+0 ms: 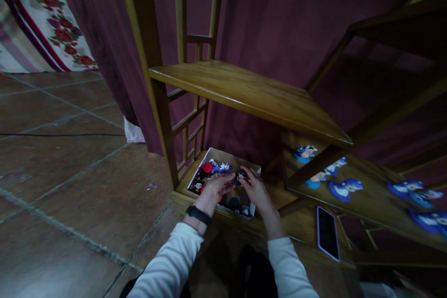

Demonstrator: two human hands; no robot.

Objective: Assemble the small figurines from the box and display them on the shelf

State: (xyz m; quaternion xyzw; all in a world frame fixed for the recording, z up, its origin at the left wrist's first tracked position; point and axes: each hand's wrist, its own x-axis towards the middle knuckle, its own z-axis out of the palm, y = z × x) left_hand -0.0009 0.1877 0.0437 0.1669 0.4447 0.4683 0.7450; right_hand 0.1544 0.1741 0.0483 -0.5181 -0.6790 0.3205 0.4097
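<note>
A small dark figurine (239, 177) is between my two hands, above a shallow white cardboard box (228, 156) on the low wooden shelf. My right hand (254, 187) grips it from the right with bent fingers. From the left, my left hand (217, 186) has its fingertips against it, partly covering it. Inside the box lie several small figurines, among them a white-and-blue one (223, 166), a red round piece (207, 168) and a black-and-red one (198, 186). My forearms hide part of the box's contents.
Above the box juts a wooden shelf board (240, 88), with a wooden post (153, 102) on the left. Blue-and-white figurines (344, 189) stand on the shelf to the right. A phone (327, 233) lies near the front edge. A purple curtain (265, 32) hangs behind.
</note>
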